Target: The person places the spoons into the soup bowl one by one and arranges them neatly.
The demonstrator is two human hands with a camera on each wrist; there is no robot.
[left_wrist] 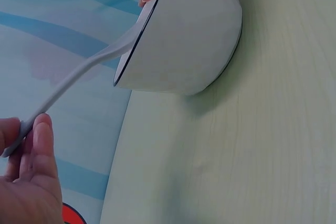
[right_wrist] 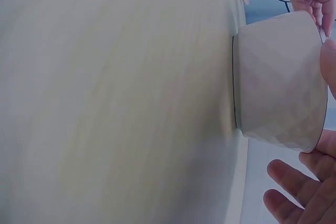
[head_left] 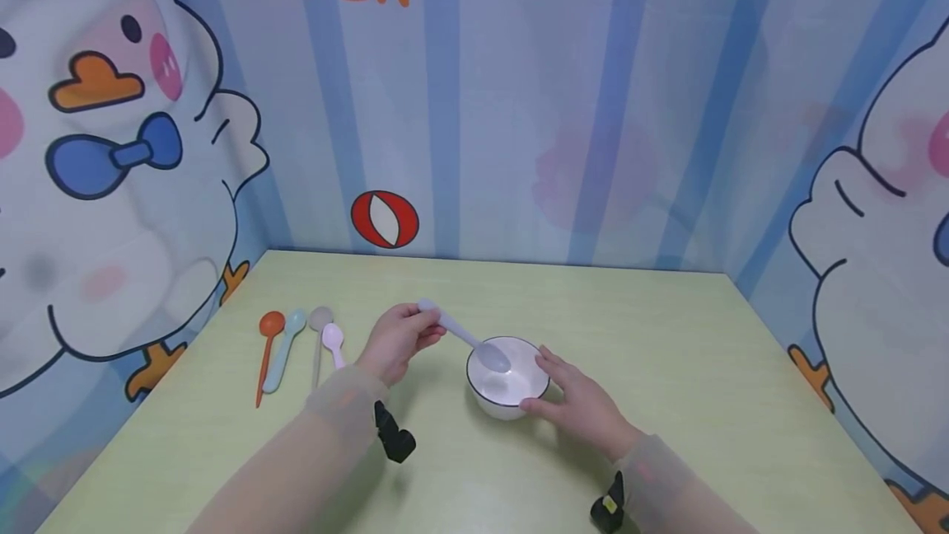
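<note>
My left hand (head_left: 396, 340) pinches the handle of a pale spoon (head_left: 474, 342), its scoop dipped inside the white bowl (head_left: 507, 377) at the middle of the green worktop (head_left: 667, 353). My right hand (head_left: 582, 402) rests against the bowl's side, fingers spread. Four more spoons (head_left: 300, 344) (orange, blue, grey, pink) lie off to the left.

A pale green table (head_left: 667, 369) carries a white bowl (head_left: 507, 390) near its middle. To the left lie four spoons side by side: orange (head_left: 265, 353), light blue (head_left: 284, 348), grey (head_left: 319, 340) and pink (head_left: 334, 343).
</note>
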